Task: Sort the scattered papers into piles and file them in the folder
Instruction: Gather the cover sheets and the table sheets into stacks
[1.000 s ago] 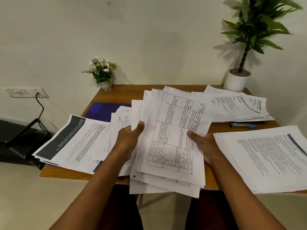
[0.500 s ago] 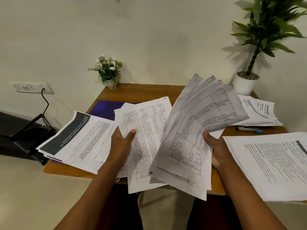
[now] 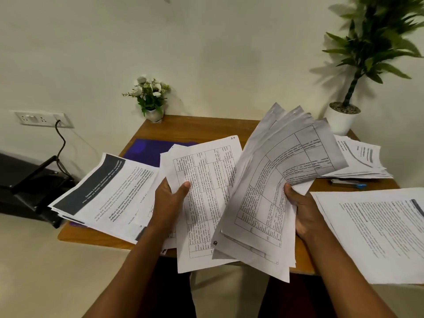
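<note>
Person at the wooden desk, both hands up with paper. Their left hand pinches a few table-printed sheets at the left edge: thumb on top, the other fingers under the paper and hidden, so can't tell their spread. Those sheets are held over the desk's near edge, bottom hanging past it. Their right hand grips a fanned sheaf at its right edge, thumb pressed on the top page, rest of the fingers behind the stack, not visible. That sheaf is thicker and also printed with tables. Its top end curls away to the right with the corners splayed in a fan, and its left edge overlaps the left hand's sheets. The purple folder lies flat on the desk behind the left hand, partly covered by paper. The dark-header pile sits at the desk's left, overlapping the folder and overhanging the left edge. The far-right pile lies at the back right, just in front of the white plant pot. A pen with a blue end lies just in front of that pile. The near-right pile takes the front right corner, text pages, overhanging the near edge. Small flower pot at the back left corner against the wall. On the wall to the left, a wall socket with a cable plugged in, and black equipment below it beside the desk.
</note>
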A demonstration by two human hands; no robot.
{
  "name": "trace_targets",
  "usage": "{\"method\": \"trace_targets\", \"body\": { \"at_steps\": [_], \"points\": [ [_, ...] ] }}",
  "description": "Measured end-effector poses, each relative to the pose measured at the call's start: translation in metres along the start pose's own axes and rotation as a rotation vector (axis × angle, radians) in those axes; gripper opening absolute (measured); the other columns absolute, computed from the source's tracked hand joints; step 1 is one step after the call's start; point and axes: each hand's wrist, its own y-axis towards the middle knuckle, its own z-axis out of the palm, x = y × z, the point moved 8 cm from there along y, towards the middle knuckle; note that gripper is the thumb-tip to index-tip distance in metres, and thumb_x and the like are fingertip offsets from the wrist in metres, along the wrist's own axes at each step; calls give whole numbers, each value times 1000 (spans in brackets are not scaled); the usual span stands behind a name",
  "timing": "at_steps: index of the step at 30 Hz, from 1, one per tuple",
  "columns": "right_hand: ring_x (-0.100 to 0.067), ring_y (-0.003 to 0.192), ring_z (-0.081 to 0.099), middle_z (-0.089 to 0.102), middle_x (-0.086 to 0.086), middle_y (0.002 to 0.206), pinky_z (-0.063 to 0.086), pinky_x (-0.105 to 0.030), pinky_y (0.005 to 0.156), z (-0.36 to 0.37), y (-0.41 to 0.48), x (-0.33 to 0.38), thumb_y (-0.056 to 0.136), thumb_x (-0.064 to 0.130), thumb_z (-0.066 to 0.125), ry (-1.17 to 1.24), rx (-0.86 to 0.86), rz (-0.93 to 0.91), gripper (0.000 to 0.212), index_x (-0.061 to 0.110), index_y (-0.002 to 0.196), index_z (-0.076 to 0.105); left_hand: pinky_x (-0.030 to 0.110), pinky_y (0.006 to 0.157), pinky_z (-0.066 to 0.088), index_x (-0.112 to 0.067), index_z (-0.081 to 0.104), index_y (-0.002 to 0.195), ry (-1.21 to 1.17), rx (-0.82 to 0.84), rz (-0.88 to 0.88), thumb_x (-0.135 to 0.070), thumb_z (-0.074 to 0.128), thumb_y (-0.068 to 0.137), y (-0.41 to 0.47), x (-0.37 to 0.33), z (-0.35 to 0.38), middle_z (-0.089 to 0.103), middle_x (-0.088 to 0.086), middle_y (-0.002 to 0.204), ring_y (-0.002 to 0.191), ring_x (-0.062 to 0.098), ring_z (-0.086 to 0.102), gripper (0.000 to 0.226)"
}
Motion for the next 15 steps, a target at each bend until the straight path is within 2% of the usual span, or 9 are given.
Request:
{"method": "trace_targets", "body": {
  "at_steps": [3,5,7,9,11,12,13,15],
  "points": [
    [-40,131,56,56,-20,145,54,-51,94,-1,0,0,67,34,95,-7,2,5,94,11,147,51,42,101,52,-33,49,143,-23,4,0,-56,67,88,2,3,0,59,-13,142,121,21,64,62],
    [-40,131,56,56,-20,144,54,-52,94,1,0,1,69,31,94,-7,10,-11,92,11,147,51,46,103,52,-34,47,144,-27,-1,9,-61,67,85,2,4,0,59,-13,142,122,20,64,67],
    [-38,126,60,61,-19,139,55,-52,95,2,0,4,79,23,86,-30,3,-61,74,9,144,54,54,108,48,-33,41,149,1,-33,39,-59,66,84,3,4,-3,55,-10,147,128,20,59,75],
    [-34,118,67,69,-16,129,58,-48,93,4,-1,10,86,12,72,-116,-33,-141,52,8,136,60,57,117,36,-40,21,158,69,-51,79,-53,66,85,4,-1,-3,39,-8,160,144,22,44,87],
    [-30,114,69,73,-10,122,59,-41,89,7,-2,13,83,10,72,-255,-77,-196,47,12,129,64,55,121,22,-53,-4,157,134,-20,122,-45,67,92,3,-8,2,15,-12,169,154,21,25,96],
    [-27,113,70,75,-4,119,60,-36,85,9,-2,14,79,13,76,-309,-93,-213,48,15,126,65,54,121,20,-58,-8,154,181,1,135,-40,66,96,2,-11,5,10,-14,170,154,19,21,95],
    [-23,111,71,76,1,116,60,-31,83,10,-3,14,75,20,81,-355,-108,-230,50,18,123,66,52,121,20,-59,-3,153,195,30,160,-37,62,100,2,-12,8,13,-18,168,153,15,23,87],
    [-19,108,72,76,4,116,60,-30,84,10,-3,13,67,36,91,-444,-116,-236,60,22,119,67,44,120,30,-53,31,149,142,83,213,-32,55,105,-2,-15,12,35,-29,154,140,-3,39,55]
  ]
}}
